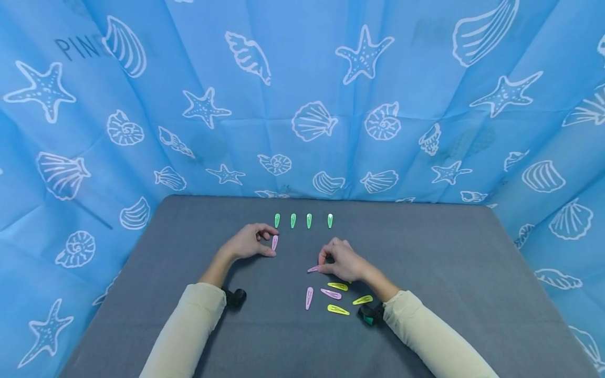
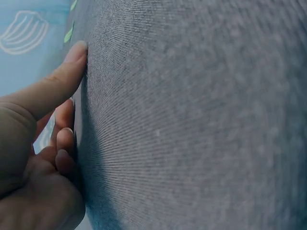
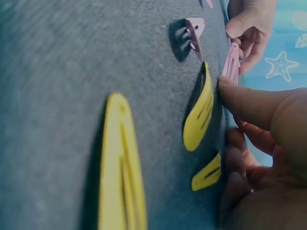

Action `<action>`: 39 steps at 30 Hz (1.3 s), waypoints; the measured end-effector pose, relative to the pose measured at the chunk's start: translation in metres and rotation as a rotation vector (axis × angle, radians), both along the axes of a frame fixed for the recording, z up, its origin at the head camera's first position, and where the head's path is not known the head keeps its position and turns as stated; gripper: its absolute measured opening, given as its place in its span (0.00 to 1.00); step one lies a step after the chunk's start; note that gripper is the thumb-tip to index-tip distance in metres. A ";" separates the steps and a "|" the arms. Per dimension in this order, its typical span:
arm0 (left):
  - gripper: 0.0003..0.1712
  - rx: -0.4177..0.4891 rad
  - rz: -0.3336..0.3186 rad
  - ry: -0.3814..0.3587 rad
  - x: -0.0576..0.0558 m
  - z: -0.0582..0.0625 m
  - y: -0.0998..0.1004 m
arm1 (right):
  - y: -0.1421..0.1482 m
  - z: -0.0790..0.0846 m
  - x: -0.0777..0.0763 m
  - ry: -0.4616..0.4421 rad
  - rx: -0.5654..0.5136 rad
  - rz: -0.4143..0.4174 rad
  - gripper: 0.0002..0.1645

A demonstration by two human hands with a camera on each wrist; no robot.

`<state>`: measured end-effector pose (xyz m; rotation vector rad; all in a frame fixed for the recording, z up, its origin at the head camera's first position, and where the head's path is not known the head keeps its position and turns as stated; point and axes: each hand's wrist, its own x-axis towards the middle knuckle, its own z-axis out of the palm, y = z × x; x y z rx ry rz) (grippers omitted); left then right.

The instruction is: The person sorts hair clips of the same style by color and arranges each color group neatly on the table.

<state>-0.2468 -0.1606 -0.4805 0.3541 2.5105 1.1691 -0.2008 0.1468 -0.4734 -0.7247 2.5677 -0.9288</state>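
Note:
My left hand (image 1: 248,241) is at the left of the table's middle, thumb and forefinger at the two ends of a pink snap hair clip (image 1: 275,242). That clip lies just below the leftmost green hair clip (image 1: 277,220); the left wrist view shows the thumb (image 2: 74,57) down at the cloth, the pink clip hidden. My right hand (image 1: 345,261) pinches another pink hair clip (image 3: 231,62) by one end between thumb and fingers. Below it lie two loose pink hair clips (image 1: 309,298) and several yellow hair clips (image 1: 338,310), one partly covered by the hand.
Several green hair clips (image 1: 309,221) stand in a row near the far edge of the grey cloth-covered table (image 1: 425,315). A blue curtain (image 1: 302,63) with white shell and starfish prints hangs behind and at both sides.

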 end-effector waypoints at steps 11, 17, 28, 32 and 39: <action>0.29 0.006 0.004 0.015 0.002 0.000 -0.001 | 0.005 0.009 0.003 -0.041 -0.066 -0.049 0.02; 0.29 0.003 -0.002 0.014 0.002 0.000 -0.002 | 0.002 0.009 0.002 0.009 -0.077 -0.017 0.07; 0.29 0.000 0.004 0.002 -0.001 -0.002 -0.002 | -0.016 0.013 -0.009 0.090 -0.128 -0.028 0.14; 0.29 -0.003 0.010 0.008 0.000 -0.002 -0.001 | -0.031 0.013 -0.016 0.024 -0.130 -0.135 0.16; 0.28 -0.006 0.032 0.009 0.002 -0.003 -0.002 | -0.057 0.008 -0.031 -0.012 -0.132 -0.273 0.09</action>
